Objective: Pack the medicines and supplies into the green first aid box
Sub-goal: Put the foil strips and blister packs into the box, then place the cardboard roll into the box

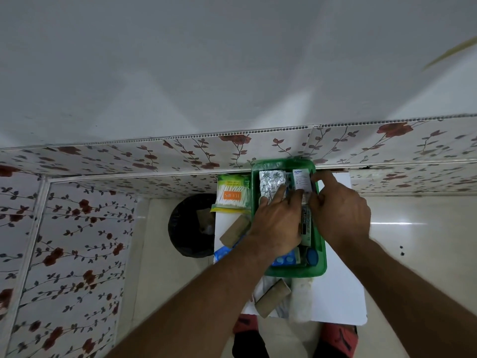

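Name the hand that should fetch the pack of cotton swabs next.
Left, probably. The cotton swab pack lies on the table just left of the green box, on the left hand's side. The right hand is at the box's right edge, fingers on a white carton.

Desk [338,288]: small, white, set against the flowered wall.
Far edge: green first aid box [321,264] (open, already holding items).
Far left corner: cotton swab pack [233,193].
Left edge: brown roll [235,231], blue blister strip [221,253].
Near edge: second brown roll [272,297] on clear packets [260,286].
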